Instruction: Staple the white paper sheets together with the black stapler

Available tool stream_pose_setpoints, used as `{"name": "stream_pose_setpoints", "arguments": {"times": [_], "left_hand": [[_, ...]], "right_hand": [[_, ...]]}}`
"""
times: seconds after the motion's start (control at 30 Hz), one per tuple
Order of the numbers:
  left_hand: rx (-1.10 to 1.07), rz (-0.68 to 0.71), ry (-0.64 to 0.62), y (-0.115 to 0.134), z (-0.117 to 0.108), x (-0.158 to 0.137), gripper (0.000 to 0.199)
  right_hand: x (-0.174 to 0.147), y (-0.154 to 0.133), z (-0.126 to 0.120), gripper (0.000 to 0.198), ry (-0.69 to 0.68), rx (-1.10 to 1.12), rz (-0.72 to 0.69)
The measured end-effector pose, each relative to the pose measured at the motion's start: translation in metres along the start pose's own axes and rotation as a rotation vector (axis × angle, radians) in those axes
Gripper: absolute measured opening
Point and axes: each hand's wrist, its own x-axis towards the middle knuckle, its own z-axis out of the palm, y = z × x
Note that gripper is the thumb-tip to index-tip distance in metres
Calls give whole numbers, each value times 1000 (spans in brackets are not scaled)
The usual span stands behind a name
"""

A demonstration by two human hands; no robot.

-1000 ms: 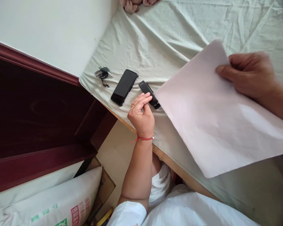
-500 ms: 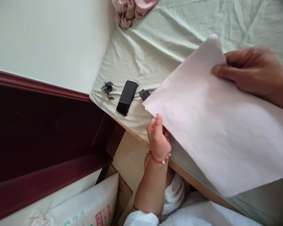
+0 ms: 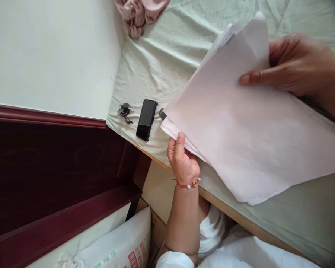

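A stack of large white paper sheets (image 3: 240, 123) is held above a bed covered with a pale green sheet (image 3: 162, 59). My left hand (image 3: 182, 160), with a red bracelet at the wrist, pinches the stack's lower left corner, where the sheets fan apart. My right hand (image 3: 296, 65) grips the upper right edge, thumb on top. A black phone (image 3: 146, 119) lies on the bed just left of the paper. Only a corner of a small black device (image 3: 161, 113) shows beside the paper's edge.
A bunch of keys (image 3: 124, 111) lies by the bed's corner. Crumpled pink cloth (image 3: 139, 13) sits at the top by the white wall (image 3: 50, 52). Dark red wooden furniture (image 3: 58, 167) stands to the left, with a printed white sack (image 3: 120, 249) on the floor below.
My left hand left the small black device and took the paper's lower left corner. The paper swung left over that device, and its sheets have spread apart.
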Motion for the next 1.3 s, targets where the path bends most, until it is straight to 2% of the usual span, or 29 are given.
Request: {"name": "stream_pose_setpoints", "arguments": {"times": [0.07, 0.13, 0.3, 0.43, 0.6, 0.73, 1.0, 1.17, 1.23, 1.3], "left_hand": [[-23, 6, 22, -2, -2, 1, 24], [-9, 20, 38, -3, -4, 2, 27], [13, 103, 38, -2, -1, 2, 32], [-36, 96, 47, 0, 1, 2, 32], [-35, 81, 173, -1, 1, 4, 20], [-60, 74, 197, -1, 3, 3, 18], [12, 64, 316, 1, 6, 1, 26], [65, 126, 446, 3, 4, 1, 29], [69, 144, 414, 3, 4, 0, 29], [65, 153, 297, 2, 4, -1, 29]], "right_hand": [[0, -3, 4, 8, 75, 36, -1], [0, -5, 7, 18, 126, 48, 17], [0, -5, 6, 16, 160, 27, 94], [1, -6, 4, 22, 147, 39, 116], [3, -7, 4, 19, 182, -45, 155], [2, -9, 6, 16, 212, -139, 174], [1, -14, 5, 13, 233, -241, 231], [1, -7, 1, 12, 234, -248, 169], [1, -6, 0, 10, 240, -267, 158], [1, -6, 0, 10, 235, -272, 153]]}}
